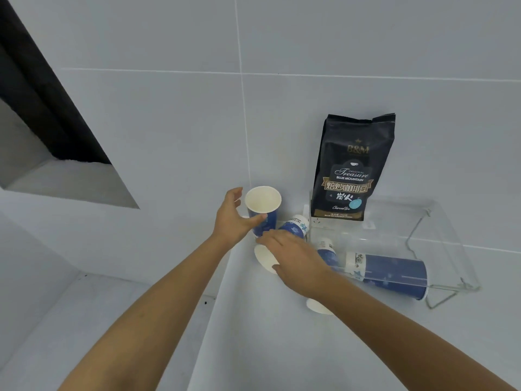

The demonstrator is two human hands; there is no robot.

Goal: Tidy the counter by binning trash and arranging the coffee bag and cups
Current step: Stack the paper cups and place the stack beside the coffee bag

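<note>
A black coffee bag [352, 170] stands upright against the tiled wall at the back of a clear acrylic tray [439, 221]. My left hand [232, 218] is wrapped around an upright blue paper cup [263, 210] with a white inside, at the counter's back. My right hand [293, 258] lies over a second blue cup [294, 225] that is tipped on its side; its white mouth shows under my fingers. A stack of blue cups [389, 270] lies on its side in the tray. Another white cup rim [317, 307] peeks out under my right wrist.
The white counter [282, 348] ends at a left edge, with a lower ledge [98, 306] beyond it. A dark wall recess [42, 108] sits at the upper left. A thin wire piece [439, 299] sticks out at the tray's front.
</note>
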